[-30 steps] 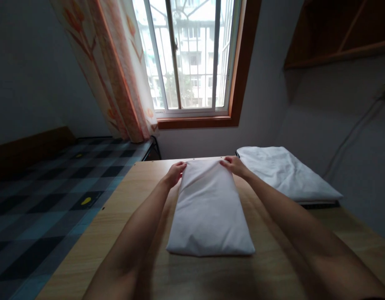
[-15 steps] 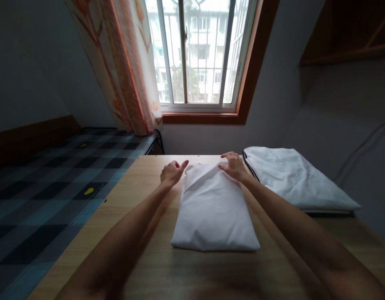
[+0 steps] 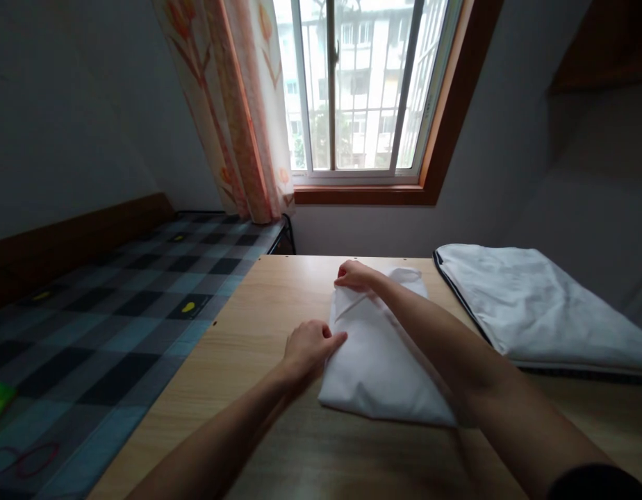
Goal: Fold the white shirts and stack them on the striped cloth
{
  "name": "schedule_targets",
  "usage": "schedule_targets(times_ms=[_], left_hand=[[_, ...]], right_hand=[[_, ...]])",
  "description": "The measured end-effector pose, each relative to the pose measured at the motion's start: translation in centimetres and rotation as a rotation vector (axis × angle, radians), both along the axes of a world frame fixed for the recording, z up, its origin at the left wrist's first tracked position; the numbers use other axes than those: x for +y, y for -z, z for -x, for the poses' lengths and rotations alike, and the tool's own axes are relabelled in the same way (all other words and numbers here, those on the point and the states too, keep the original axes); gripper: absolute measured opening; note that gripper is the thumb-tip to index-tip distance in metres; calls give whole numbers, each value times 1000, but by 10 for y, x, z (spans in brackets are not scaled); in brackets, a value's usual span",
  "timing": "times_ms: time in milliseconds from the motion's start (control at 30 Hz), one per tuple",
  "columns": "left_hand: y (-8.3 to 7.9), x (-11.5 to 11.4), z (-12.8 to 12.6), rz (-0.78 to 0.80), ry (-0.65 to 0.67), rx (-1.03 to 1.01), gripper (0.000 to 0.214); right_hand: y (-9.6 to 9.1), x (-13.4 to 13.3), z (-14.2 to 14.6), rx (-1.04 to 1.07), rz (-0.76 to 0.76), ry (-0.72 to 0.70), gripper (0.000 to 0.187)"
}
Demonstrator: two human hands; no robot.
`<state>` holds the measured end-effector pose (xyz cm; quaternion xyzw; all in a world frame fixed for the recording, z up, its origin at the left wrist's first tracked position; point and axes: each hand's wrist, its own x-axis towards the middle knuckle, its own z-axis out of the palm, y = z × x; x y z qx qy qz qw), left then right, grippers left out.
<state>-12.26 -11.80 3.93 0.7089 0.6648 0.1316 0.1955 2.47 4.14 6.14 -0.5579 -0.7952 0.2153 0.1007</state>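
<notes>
A folded white cloth (image 3: pixel 378 368) lies on the wooden table in front of me, a little askew, with creases near its far end. My right hand (image 3: pixel 355 275) reaches across it and pinches its far left corner. Lower down on the same side, my left hand (image 3: pixel 311 345) is closed at the cloth's left edge. Its thumb rests on top, while the other fingers are curled and partly hidden. My right forearm covers part of the cloth's right side.
To the right, a larger folded white piece with a dark edge (image 3: pixel 540 298) lies on the table (image 3: pixel 269 298). A bed with a checked cover (image 3: pixel 144 333) stands along the left. Behind the table are a window (image 3: pixel 363 104) and a flowered curtain (image 3: pixel 242 118).
My right hand has moved left across the cloth to its far left corner. My left hand has come nearer along the left edge. The cloth has turned slightly, and the view has shifted left.
</notes>
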Motion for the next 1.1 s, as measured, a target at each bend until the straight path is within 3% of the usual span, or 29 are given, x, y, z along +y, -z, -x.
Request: schedule_targets(times_ms=[233, 333, 467, 633, 700, 767, 833, 933, 1033, 1100], left_hand=[[9, 0, 4, 34, 46, -242, 34], [12, 3, 9, 68, 8, -319, 34], [6, 3, 10, 21, 5, -94, 29], [-23, -8, -6, -255, 1, 192, 22], [-35, -7, -21, -381, 78, 254, 21], [-40, 4, -41, -446, 169, 295, 24], [-33, 25, -63, -449, 233, 312, 28], [-1, 60, -86, -416, 255, 281, 34], [33, 81, -90, -418, 245, 253, 41], [46, 84, -86, -441, 237, 270, 45]], right_hand=[[11, 10, 5, 134, -96, 162, 24], [25, 14, 11, 169, -181, 201, 16], [28, 10, 14, 165, -289, 189, 12], [-3, -41, -15, 296, -590, 179, 17], [-11, -70, -35, 259, -668, 139, 21], [-9, -91, -52, 152, -649, 129, 26], [6, -98, -64, 32, -550, 132, 30], [40, -90, -73, -97, -414, 70, 39], [68, -76, -77, -160, -394, 79, 46], [77, -68, -83, -176, -391, 132, 54]])
